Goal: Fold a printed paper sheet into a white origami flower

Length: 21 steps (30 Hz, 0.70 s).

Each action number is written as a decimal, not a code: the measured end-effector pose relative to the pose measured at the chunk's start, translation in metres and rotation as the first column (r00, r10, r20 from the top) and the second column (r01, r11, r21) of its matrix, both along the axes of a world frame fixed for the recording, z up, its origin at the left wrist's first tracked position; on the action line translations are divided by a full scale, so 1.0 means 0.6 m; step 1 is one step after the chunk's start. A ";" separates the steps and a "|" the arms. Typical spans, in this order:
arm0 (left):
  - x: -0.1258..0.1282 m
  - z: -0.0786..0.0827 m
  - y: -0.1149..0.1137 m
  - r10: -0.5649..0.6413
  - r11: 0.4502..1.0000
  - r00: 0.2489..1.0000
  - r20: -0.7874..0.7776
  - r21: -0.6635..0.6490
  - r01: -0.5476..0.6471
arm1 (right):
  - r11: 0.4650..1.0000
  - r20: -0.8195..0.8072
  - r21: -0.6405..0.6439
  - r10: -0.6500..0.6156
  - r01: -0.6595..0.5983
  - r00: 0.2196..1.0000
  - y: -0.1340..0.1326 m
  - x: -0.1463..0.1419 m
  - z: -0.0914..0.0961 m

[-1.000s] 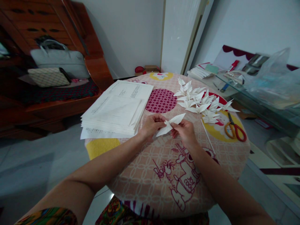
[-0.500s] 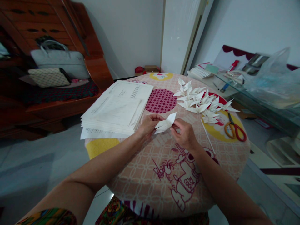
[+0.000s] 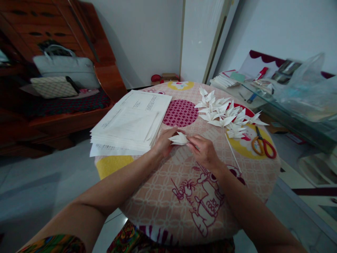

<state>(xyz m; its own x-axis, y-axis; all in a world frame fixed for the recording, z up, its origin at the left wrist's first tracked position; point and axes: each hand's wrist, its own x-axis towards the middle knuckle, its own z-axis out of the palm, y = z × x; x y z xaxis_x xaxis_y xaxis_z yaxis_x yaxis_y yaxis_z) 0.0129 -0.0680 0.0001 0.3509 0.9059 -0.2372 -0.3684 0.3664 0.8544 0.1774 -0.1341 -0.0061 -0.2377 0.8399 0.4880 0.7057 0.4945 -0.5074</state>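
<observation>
A small white folded paper piece [image 3: 179, 138] is held between my two hands, just above the near middle of the round table. My left hand [image 3: 165, 141] grips its left side, with the fingers partly hidden behind the paper. At its right end, my right hand [image 3: 202, 149] pinches the paper between thumb and fingers. Pointed tips of the piece face left. Several finished-looking folded paper cranes [image 3: 222, 114] lie in a cluster beyond my right hand. Left of my hands sits a stack of printed paper sheets [image 3: 126, 121], with smaller white sheets on top.
Scissors [image 3: 263, 143] with orange and red handles lie at the table's right, near a thin white stick [image 3: 233, 153]. A patterned cloth [image 3: 163, 196] covers the table. A glass shelf [image 3: 284, 112] with a plastic bag stands right; a wooden bench [image 3: 110, 79] with bags stands left.
The folded paper has turned and its upper right point no longer sticks up. My right hand has shifted slightly left, and both hands are closer together.
</observation>
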 end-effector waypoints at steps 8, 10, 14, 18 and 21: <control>0.009 -0.001 0.000 -0.041 0.999 0.997 0.066 -0.004 0.041 | 0.986 -0.103 0.049 -0.156 0.162 0.982 0.000 -0.002 0.000; 0.008 -0.003 -0.003 -0.107 0.989 0.994 0.036 0.102 0.103 | 0.981 -0.103 0.071 -0.175 0.183 0.979 0.000 -0.003 0.002; 0.007 -0.005 -0.006 -0.072 0.962 0.996 -0.060 0.261 0.085 | 0.976 -0.089 0.104 -0.184 0.193 0.979 -0.001 -0.005 0.002; 0.005 -0.004 -0.005 -0.034 0.952 0.993 -0.116 0.298 0.067 | 0.978 -0.144 0.089 -0.177 0.190 0.974 -0.001 -0.007 0.000; 0.004 -0.004 -0.005 -0.047 0.946 0.990 -0.135 0.313 0.088 | 0.987 -0.208 0.059 -0.133 0.148 0.969 -0.001 -0.006 0.001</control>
<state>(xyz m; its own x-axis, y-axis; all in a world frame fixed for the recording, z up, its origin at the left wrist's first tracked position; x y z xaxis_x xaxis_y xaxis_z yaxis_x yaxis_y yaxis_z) 0.0150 -0.0709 -0.0020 0.3998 0.9165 0.0127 -0.2356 0.0893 0.9677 0.1737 -0.1350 -0.0055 -0.0096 0.8175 0.5758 0.6567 0.4394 -0.6129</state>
